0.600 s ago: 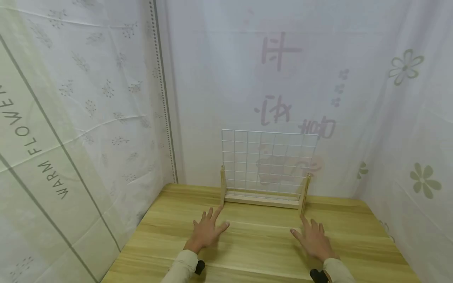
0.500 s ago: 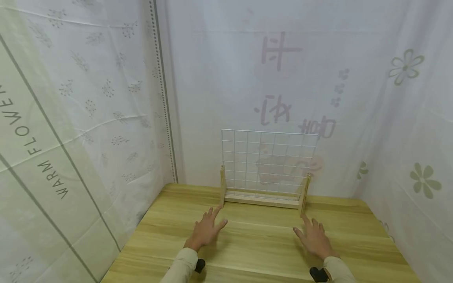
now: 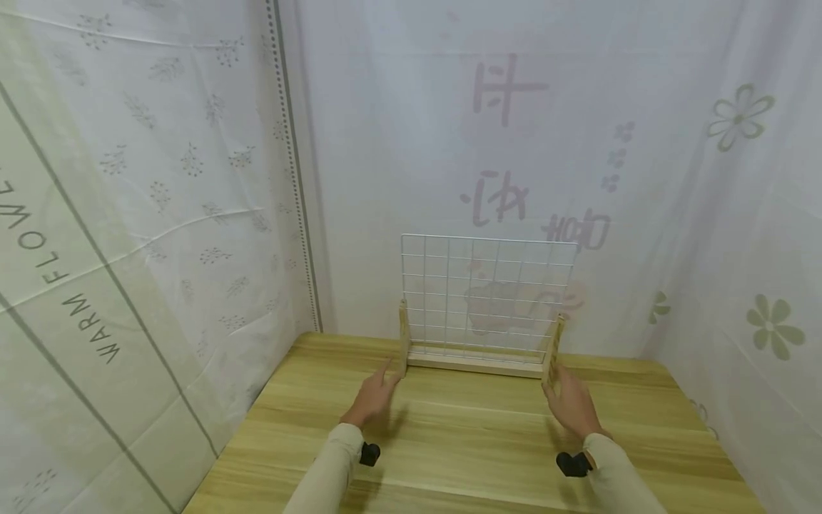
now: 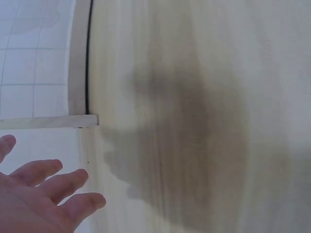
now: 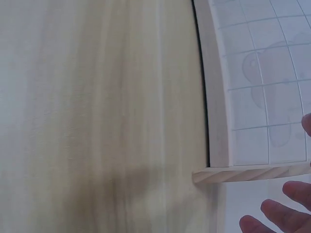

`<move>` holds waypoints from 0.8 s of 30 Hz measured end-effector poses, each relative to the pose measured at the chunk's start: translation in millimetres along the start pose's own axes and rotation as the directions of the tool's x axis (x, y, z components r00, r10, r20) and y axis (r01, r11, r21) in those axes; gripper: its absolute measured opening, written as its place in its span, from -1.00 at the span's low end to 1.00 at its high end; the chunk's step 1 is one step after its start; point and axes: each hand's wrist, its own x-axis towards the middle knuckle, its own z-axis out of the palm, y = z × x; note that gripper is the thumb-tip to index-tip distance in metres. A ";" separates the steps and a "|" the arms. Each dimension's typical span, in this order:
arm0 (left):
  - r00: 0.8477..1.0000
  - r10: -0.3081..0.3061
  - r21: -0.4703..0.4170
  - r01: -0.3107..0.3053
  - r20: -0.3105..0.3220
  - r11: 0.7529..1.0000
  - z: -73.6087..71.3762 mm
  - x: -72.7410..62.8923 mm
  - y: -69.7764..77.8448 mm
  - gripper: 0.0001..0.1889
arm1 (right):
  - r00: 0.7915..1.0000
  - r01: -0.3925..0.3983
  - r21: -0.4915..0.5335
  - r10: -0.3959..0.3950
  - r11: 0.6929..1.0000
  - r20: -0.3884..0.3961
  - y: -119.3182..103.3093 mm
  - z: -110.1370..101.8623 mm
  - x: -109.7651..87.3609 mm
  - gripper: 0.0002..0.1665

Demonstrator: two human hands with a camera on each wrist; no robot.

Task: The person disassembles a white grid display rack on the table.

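A white wire grid panel (image 3: 472, 293) stands upright in a wooden stand, whose base bar (image 3: 475, 365) lies toward the back of the table. My left hand (image 3: 374, 401) is beside the left wooden upright (image 3: 404, 339), fingertips close to its foot. In the left wrist view its fingers (image 4: 63, 184) are spread and loosely bent, outside the upright. My right hand (image 3: 574, 408) is at the right upright (image 3: 554, 350), thumb in front and fingers on the outer side. The right wrist view shows those fingers (image 5: 284, 216) apart from the wood, holding nothing.
The wood-grain table (image 3: 462, 442) reaches back to a hanging white cloth (image 3: 385, 143) with printed characters. Patterned cloths (image 3: 193, 285) also hang along the left and right sides. A black device (image 3: 571, 464) is strapped at each wrist.
Both hands have moved forward to the stand's two ends, turning from palms down to more sideways. The right fingers have gone round the outer side of the right upright. The stand has stayed put.
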 end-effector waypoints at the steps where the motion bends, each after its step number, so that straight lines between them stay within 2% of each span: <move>1: 1.000 -0.003 -0.011 0.003 -0.002 1.000 -1.0 1.9 1.2 -0.32 | 1.000 0.008 0.004 -0.008 1.000 -0.021 -0.3 -0.9 2.3 -0.36; 4: 1.000 -0.008 -0.044 0.008 -0.008 0.999 -3.9 7.4 6.0 -0.33 | 0.999 0.003 0.019 -0.002 1.000 -0.040 -0.8 -3.9 8.6 -0.38; 11: 0.999 -0.032 -0.078 0.031 -0.019 0.996 -11.9 21.9 18.8 -0.32 | 0.997 -0.067 0.021 0.066 0.998 0.051 1.0 -13.2 22.2 -0.31; 16: 0.998 -0.049 -0.149 0.044 -0.027 0.988 -17.6 34.6 28.9 -0.33 | 0.993 -0.100 0.009 0.099 0.995 0.066 4.9 -23.9 32.9 -0.31; 20: 0.997 -0.058 -0.158 0.049 -0.055 0.986 -22.8 44.2 37.9 -0.35 | 0.993 -0.102 -0.004 0.102 0.995 0.055 5.5 -32.6 41.3 -0.31; 24: 0.996 -0.051 -0.113 0.043 -0.073 0.993 -29.2 53.1 45.9 -0.37 | 0.996 -0.081 -0.030 0.081 0.996 0.031 4.1 -40.1 50.0 -0.31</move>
